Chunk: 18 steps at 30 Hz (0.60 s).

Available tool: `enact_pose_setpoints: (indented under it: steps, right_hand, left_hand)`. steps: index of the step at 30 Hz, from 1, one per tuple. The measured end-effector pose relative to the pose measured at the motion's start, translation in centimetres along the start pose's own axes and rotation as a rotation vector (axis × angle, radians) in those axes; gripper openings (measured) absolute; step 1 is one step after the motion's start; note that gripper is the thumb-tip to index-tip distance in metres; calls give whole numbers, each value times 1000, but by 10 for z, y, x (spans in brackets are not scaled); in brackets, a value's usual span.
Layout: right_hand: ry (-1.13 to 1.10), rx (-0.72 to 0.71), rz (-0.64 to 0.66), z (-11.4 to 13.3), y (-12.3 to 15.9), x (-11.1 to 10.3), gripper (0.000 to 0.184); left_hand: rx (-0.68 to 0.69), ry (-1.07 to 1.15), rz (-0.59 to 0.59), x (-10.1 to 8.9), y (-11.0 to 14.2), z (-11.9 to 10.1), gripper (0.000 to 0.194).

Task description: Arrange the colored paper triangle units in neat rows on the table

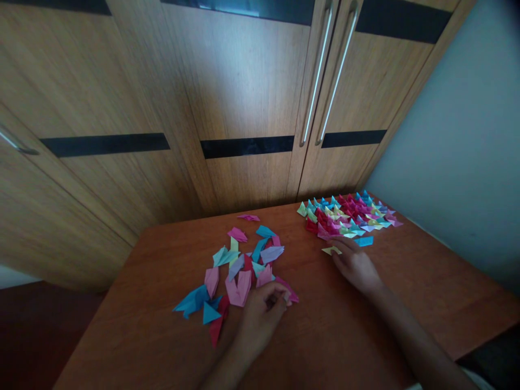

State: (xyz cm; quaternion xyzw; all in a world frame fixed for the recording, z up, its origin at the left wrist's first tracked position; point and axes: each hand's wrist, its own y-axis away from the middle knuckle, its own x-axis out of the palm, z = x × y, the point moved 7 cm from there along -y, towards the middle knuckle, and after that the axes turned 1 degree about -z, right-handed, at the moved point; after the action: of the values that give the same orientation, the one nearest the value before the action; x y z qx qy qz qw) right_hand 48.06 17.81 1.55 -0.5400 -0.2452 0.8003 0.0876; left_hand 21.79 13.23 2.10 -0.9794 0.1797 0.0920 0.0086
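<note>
A loose heap of folded paper pieces (239, 265) in pink, blue, purple and red lies at the middle of the wooden table (162, 325). My left hand (262, 314) rests at the heap's near right edge, fingers curled in a pinch on a pink folded piece (289, 292). My right hand (355, 265) lies flat further right, fingers stretched toward a yellow folded piece (331, 250) and touching it. Just beyond it, a neat arrangement of folded triangles (349, 216) in rows covers the table's far right corner.
Wooden wardrobe doors (252, 97) with long metal handles (320, 76) stand right behind the table. A pale wall (467, 151) is on the right. The table's near right edge (487, 336) is close to my right forearm.
</note>
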Motion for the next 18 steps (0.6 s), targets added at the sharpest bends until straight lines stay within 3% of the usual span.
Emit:
enact_pose_setpoints:
  steps: [6, 11, 14, 18]
  right_hand:
    - [-121, -7, 40, 28, -4, 13, 29]
    - [-273, -38, 77, 58, -15, 26, 29]
    - [-377, -2, 117, 73, -25, 39, 30]
    - [-536, 85, 154, 88, -36, 54, 31]
  left_hand:
    - [27, -52, -7, -1, 0, -3, 17]
    - [81, -277, 4, 3, 3, -7, 20]
    - [135, -415, -4, 3, 6, -13, 22]
    - [215, -440, -34, -2, 8, -25, 24]
